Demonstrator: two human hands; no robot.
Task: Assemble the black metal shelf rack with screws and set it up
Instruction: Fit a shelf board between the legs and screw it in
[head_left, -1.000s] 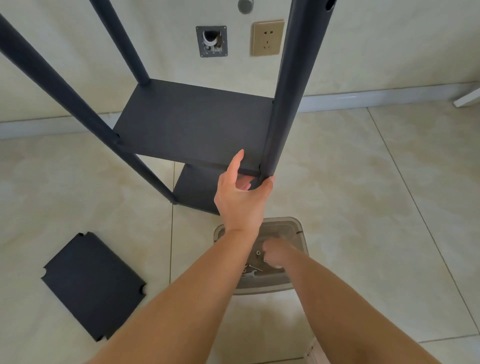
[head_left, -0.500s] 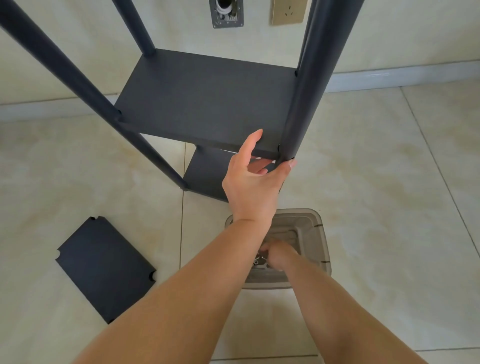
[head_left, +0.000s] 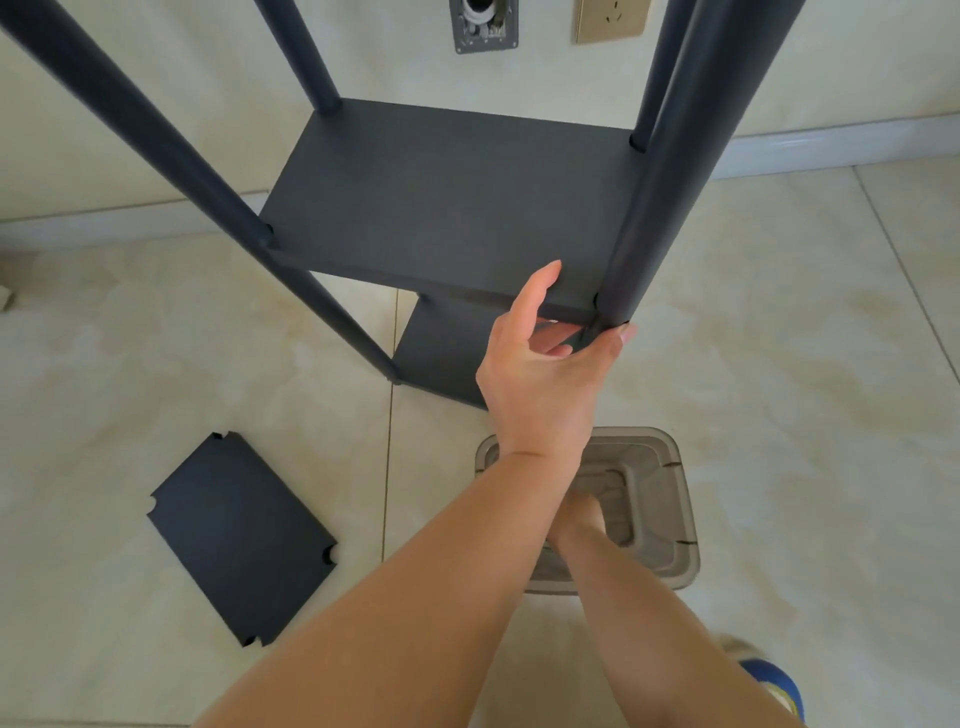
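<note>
The black metal shelf rack (head_left: 447, 197) stands on the tiled floor against the wall, with a second shelf (head_left: 441, 348) lower down. My left hand (head_left: 545, 384) holds the upper shelf's near right corner where it meets the thick black post (head_left: 670, 182); one finger lies up along the shelf's front edge and others curl in under it and at the post. My right hand (head_left: 584, 517) reaches down into a translucent plastic bin (head_left: 670, 519), mostly hidden behind my left forearm. A loose black shelf panel (head_left: 239, 535) with notched corners lies flat on the floor at the left.
On the wall behind the rack are a power socket (head_left: 613, 18) and an open metal wall box (head_left: 483, 26). A skirting strip runs along the wall's foot. A blue and white shoe (head_left: 774, 686) shows at the bottom right.
My left hand has kept its hold on the shelf corner. My right hand stays down in the bin and has slipped further behind my left forearm. The view has shifted slightly.
</note>
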